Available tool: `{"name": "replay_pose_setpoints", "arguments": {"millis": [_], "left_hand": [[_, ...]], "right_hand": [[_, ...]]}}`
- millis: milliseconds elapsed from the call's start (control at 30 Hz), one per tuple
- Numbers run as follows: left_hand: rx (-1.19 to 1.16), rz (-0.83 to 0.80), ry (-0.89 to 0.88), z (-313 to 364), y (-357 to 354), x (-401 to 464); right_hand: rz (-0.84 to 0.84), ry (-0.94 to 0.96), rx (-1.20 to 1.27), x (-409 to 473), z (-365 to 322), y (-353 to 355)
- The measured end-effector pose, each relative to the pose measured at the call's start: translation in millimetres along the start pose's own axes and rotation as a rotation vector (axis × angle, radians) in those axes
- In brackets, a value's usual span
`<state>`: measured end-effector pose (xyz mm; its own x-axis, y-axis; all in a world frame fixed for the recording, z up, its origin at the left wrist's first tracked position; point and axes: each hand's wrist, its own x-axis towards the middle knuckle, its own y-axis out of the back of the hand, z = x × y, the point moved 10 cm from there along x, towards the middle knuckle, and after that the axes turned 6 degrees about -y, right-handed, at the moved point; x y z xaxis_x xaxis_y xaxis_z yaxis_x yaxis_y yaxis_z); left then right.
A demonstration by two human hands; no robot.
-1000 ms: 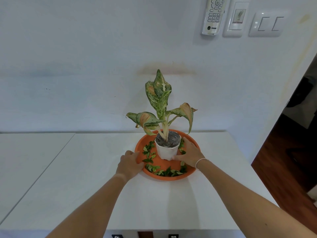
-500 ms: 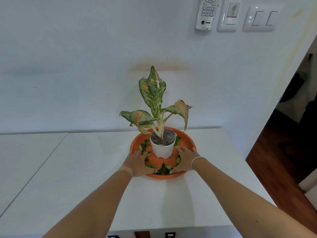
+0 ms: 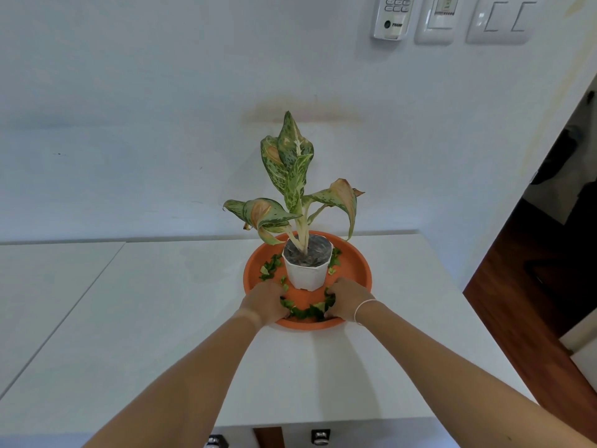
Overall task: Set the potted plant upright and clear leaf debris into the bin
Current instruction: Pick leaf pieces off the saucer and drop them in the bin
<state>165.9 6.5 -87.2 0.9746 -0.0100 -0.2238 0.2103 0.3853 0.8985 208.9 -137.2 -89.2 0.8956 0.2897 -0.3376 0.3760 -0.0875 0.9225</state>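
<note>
Left hand (image 3: 264, 301): palm down on the near-left part of the saucer (image 3: 357, 270), fingers curled over leaf bits (image 3: 307, 312); whether it grips any, cannot tell.
Right hand (image 3: 347, 299): palm down on the near-right part of the saucer, fingers curled against the same strip of bits; grip likewise cannot be told. Thin band at its wrist.
Leaf bits: green scraps in an arc along the near inside of the saucer between the two hands; more lie left and right of the pot (image 3: 307, 270).
Pot: white, faceted, upright at the middle of the saucer, mouth up.
Plant (image 3: 292, 176): long axis vertical, tallest leaf pointing up toward the far wall; two side leaves droop left and right.
Saucer: orange, round, on the white table (image 3: 161, 302), far-right part of it.
Change from earlier frames: both hands have closed in from the rim toward each other, gathering the near bits into a tighter strip; the pot stays upright in place.
</note>
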Motion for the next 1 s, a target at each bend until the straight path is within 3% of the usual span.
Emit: {"name": "replay_pose_setpoints", "arguments": {"millis": [300, 433, 633, 833, 1000], "left_hand": [[-0.175, 0.098, -0.031, 11.4, -10.3, 2.9], [-0.251, 0.123, -0.033, 16.4, -10.1, 0.2], [-0.408, 0.161, 0.071, 4.1, 5.2, -1.2], [-0.711, 0.141, 0.208, -10.8, 6.1, -6.3], [-0.863, 0.166, 0.275, -14.5, 6.7, -8.5]], "right_hand": [[0.091, 0.061, 0.068, -8.9, -20.9, -2.0], [0.079, 0.031, 0.207, -6.8, -17.4, -7.2], [-0.014, -0.162, 0.631, -2.7, 8.3, 2.1], [-0.256, -0.391, 1.572, -12.6, 16.5, -15.4], [-0.294, -0.520, 1.828, -25.9, 20.3, -22.9]]}}
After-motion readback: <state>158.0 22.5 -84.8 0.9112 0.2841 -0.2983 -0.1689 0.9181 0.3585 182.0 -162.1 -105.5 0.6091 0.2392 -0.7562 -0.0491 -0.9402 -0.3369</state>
